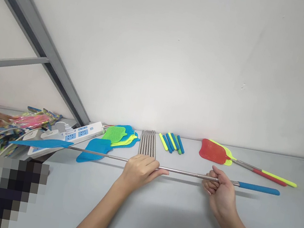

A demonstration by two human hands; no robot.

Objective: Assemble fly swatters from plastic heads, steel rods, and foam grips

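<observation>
Head view: the left hand grips one blue swatter mid-shaft, above the table; the right hand is curled round it near the handle. Beyond lie one red swatter, one yellow swatter and, overlap permitting, perhaps seven rods and seven sleeves.

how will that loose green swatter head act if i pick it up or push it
The green swatter head is probably light and somewhat bendy, being thin and full of small holes. Lying flat, it should slide rather than roll, and may drag the yellow swatter head it overlaps.
</observation>
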